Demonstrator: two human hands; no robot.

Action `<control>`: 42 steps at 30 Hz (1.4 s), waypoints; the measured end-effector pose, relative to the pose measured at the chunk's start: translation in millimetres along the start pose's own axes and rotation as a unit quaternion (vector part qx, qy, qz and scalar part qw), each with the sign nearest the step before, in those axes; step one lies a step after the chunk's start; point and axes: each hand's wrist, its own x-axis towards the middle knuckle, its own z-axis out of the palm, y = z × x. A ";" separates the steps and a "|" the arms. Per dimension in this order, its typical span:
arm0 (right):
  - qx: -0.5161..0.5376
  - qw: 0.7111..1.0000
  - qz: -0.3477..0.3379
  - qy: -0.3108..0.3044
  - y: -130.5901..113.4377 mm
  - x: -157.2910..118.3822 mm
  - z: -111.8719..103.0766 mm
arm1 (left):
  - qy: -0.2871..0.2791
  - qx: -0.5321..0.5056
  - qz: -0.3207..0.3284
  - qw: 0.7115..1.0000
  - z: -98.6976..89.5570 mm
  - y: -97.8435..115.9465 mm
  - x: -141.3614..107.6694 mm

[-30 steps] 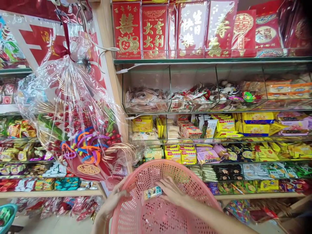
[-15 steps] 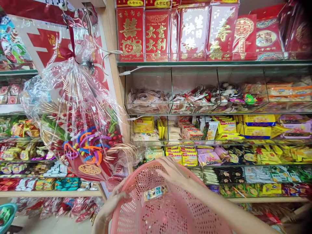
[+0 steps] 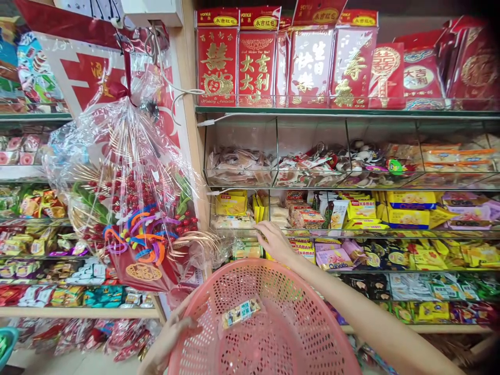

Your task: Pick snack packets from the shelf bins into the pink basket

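Observation:
A pink perforated basket (image 3: pixel 312 307) fills the lower middle of the view, with one small wrapped snack bar (image 3: pixel 242 311) lying inside. My left hand (image 3: pixel 174 328) grips the basket at its left rim, thumb over the edge. Beyond the basket's far rim, my right hand (image 3: pixel 274 242) is held in front of the shelves with its fingers apart and nothing in them. It is near the yellow wafer packs (image 3: pixel 303 249) and below the pale packets (image 3: pixel 279 213).
Shelves of packaged sweets (image 3: pixel 410 208) rise ahead, with red envelopes (image 3: pixel 255 67) on top. A plastic-wrapped decoration (image 3: pixel 136 208) hangs at left, near a wooden post (image 3: pixel 189 67). Part of a teal basket (image 3: pixel 11 344) shows at lower left.
My right hand has moved out of the basket, up and over its far rim toward the shelves. The basket has shifted slightly left in the view, still held by my left hand.

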 end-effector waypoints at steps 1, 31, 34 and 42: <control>-0.004 1.000 0.009 -0.003 -0.3 1.1 0.0 | -0.002 -0.002 0.000 1.000 1.2 1.4 -0.5; -0.011 0.957 0.254 -0.141 -12.6 67.5 -6.1 | 0.031 0.017 -0.004 0.999 2.3 9.6 -0.5; -0.001 0.959 0.246 -0.143 -10.4 66.3 -6.8 | 0.028 0.012 -0.006 1.000 6.6 11.3 -2.7; -0.011 0.952 0.232 -0.198 -9.5 67.2 -4.8 | 0.024 0.000 -0.001 1.000 9.2 11.4 -4.9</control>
